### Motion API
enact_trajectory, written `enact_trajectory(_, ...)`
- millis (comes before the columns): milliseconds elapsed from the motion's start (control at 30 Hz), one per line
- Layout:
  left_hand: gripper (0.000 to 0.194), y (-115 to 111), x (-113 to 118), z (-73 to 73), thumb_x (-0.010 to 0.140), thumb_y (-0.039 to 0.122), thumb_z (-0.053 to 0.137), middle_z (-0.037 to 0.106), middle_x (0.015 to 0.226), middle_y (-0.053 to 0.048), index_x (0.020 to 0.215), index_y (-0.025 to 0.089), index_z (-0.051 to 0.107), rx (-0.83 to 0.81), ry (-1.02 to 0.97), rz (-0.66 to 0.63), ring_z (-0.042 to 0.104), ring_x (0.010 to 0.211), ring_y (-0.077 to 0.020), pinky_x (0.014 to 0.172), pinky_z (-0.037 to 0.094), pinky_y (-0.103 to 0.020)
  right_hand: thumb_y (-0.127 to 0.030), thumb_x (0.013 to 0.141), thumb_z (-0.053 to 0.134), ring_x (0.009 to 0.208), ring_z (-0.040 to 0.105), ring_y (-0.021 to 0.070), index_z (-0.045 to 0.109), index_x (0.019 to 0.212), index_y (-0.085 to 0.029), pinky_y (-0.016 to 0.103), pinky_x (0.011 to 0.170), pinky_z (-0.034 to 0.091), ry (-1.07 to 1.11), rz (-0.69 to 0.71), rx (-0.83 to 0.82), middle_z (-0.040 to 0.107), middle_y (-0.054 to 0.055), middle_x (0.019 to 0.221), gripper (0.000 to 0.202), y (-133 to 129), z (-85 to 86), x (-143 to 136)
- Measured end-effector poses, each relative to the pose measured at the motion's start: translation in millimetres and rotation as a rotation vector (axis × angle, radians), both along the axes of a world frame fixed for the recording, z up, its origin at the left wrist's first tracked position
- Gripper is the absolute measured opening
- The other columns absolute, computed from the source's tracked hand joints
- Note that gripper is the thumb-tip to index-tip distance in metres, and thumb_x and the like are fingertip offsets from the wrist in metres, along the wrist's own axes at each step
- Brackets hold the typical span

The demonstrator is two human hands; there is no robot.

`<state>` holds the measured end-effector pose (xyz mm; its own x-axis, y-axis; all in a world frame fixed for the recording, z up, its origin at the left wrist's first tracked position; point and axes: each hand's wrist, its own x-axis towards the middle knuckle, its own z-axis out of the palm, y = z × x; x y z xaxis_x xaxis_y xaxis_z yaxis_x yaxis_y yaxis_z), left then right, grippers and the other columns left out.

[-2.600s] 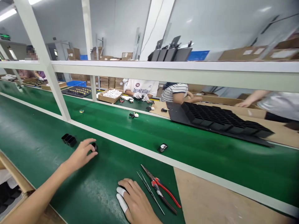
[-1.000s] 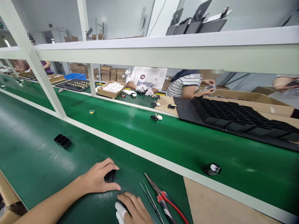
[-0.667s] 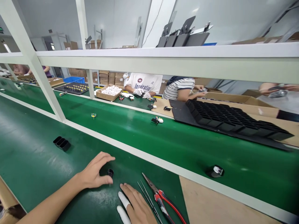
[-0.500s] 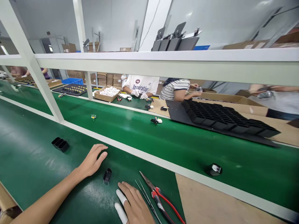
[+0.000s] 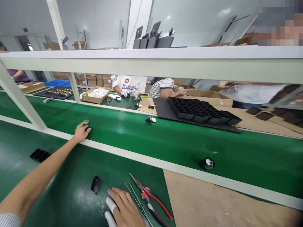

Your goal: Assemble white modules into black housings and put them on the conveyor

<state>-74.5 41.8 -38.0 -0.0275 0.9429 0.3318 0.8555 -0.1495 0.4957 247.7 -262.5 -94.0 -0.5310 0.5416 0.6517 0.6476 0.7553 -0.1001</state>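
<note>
My left hand [image 5: 81,131] is stretched over the rail onto the bright green belt. Its fingertips reach a small green and yellow part [image 5: 86,121]; whether they grip it is hard to tell. Flat on the dark green table lies my right hand [image 5: 124,208], fingers spread and holding nothing, with white covers on two fingers. Tweezers [image 5: 139,203] and red-handled pliers [image 5: 151,201] lie just right of it. A single black cup [image 5: 95,184] stands up and left of my right hand. Several joined black cups [image 5: 40,155] sit beside my left forearm.
A white rail [image 5: 123,153] divides table and belt. On the belt are a black piece [image 5: 208,163] and a white-and-black part [image 5: 150,120]. Beyond stand a black tray stack [image 5: 201,110] and a box of white pieces [image 5: 96,94]. Co-workers' hands [image 5: 129,93] work opposite. A shelf beam [image 5: 151,66] crosses above.
My left hand has moved forward from above the table to the small part on the belt. The view has shifted to the right. My right hand still rests beside the tweezers.
</note>
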Motion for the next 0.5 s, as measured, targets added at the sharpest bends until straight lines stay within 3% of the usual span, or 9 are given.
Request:
enact_trajectory(133, 0.048, 25.5, 2.6, 1.8, 0.094, 0.057, 0.063, 0.047, 0.162, -0.018, 0.112, 0.015, 0.078, -0.028, -0.031, -0.029, 0.035, 0.152, -0.0466, 0.127, 0.025, -0.061, -0.029, 0.095, 0.073, 0.118, 0.066, 0.0255, 0.069, 0.096, -0.024, 0.037, 0.096, 0.058, -0.017, -0.033, -0.057, 0.071, 0.007, 0.129, 0.007, 2.8, -11.3, 1.2)
enact_trajectory(267, 0.048, 35.1, 13.2, 8.7, 0.090, 0.057, 0.066, 0.059, 0.148, -0.020, 0.106, 0.014, 0.078, -0.038, -0.100, -0.076, 0.044, 0.147, -0.0445, 0.125, 0.032, -0.057, -0.027, 0.093, 0.073, 0.112, 0.068, 0.0219, 0.070, 0.102, -0.027, 0.033, 0.092, 0.060, 0.000, -0.035, -0.088, 0.072, 0.003, 0.129, 0.009, 5.7, -18.2, 3.0)
enact_trajectory(400, 0.053, 19.3, 28.4, 20.6, 0.088, 0.061, 0.066, 0.066, 0.135, -0.021, 0.110, 0.014, 0.074, -0.011, -0.208, -0.101, 0.061, 0.128, -0.0406, 0.114, 0.047, -0.055, -0.026, 0.096, 0.069, 0.114, 0.067, 0.0226, 0.070, 0.101, -0.026, 0.035, 0.093, 0.060, -0.003, -0.039, -0.088, 0.072, 0.004, 0.128, 0.005, 4.7, -8.2, 3.1)
enact_trajectory(500, 0.061, -14.9, 48.5, 33.6, 0.092, 0.065, 0.059, 0.071, 0.123, -0.020, 0.121, 0.012, 0.066, -0.018, -0.312, -0.176, 0.072, 0.101, -0.0321, 0.094, 0.059, -0.051, -0.025, 0.099, 0.064, 0.119, 0.065, 0.0249, 0.070, 0.102, -0.021, 0.037, 0.095, 0.059, 0.009, -0.005, -0.098, 0.072, 0.008, 0.128, 0.008, 0.9, 10.9, 3.5)
